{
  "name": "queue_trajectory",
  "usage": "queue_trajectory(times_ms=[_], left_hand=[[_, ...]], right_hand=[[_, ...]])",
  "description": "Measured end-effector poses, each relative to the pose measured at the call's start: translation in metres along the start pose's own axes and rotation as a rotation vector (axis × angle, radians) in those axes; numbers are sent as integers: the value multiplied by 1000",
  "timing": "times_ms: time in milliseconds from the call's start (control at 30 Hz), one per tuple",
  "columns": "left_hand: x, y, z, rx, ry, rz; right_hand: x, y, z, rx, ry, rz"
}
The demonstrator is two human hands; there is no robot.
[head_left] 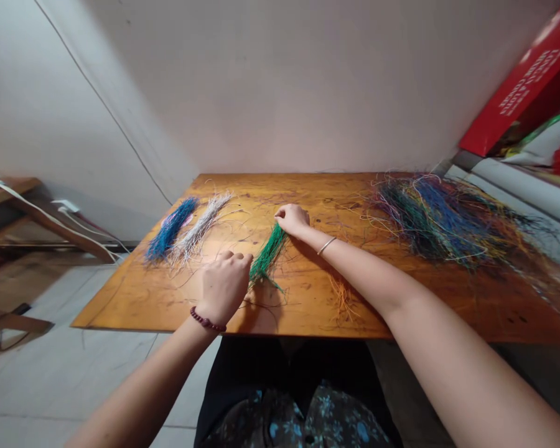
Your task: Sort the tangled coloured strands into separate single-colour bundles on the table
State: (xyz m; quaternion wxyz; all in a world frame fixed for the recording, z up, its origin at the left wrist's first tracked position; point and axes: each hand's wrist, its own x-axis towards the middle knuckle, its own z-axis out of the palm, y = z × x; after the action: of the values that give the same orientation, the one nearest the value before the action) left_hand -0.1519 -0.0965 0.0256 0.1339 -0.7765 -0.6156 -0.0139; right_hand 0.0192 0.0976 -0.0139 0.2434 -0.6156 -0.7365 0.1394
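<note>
A bundle of thin green strands [269, 252] lies slanted across the middle of the wooden table [135, 298]. At its far end my right hand [293, 219] has thumb and fingertips pinched together on the strands. My left hand [226, 283], back of the hand upward, is curled closed beside the bundle's near end. Its fingertips are turned away, so whatever they grip is hidden. To the left lie a bundle of white strands [203, 224] and a bundle of blue strands [172, 230]. Some orange strands [343, 295] lie partly beneath my right forearm.
A large tangled pile of mixed-colour strands [429, 218] covers the table's right side. Loose strands are scattered over the tabletop. A red box [518, 87] stands at the far right. Beside the table on the left are a wooden stand [9, 205] and white cables [74, 230]. A wall rises behind.
</note>
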Motion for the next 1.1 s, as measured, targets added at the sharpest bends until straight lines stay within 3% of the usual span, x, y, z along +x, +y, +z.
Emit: queue_trajectory(times_ms=[267, 500, 700, 900, 1100], left_hand=[[1, 17, 23, 13, -86, 158], [-4, 27, 43, 122, -47, 261], [-5, 36, 40, 180, -121, 256], [-4, 16, 26, 40, -111, 222], [-15, -6, 24, -41, -59, 124]], right_hand=[[-7, 4, 19, -210, -67, -25], [-15, 0, 25, -323, -79, -121], [-13, 5, 28, -365, -51, -156], [-11, 10, 22, -358, 110, -204], [-3, 3, 3, -107, 121, -45]])
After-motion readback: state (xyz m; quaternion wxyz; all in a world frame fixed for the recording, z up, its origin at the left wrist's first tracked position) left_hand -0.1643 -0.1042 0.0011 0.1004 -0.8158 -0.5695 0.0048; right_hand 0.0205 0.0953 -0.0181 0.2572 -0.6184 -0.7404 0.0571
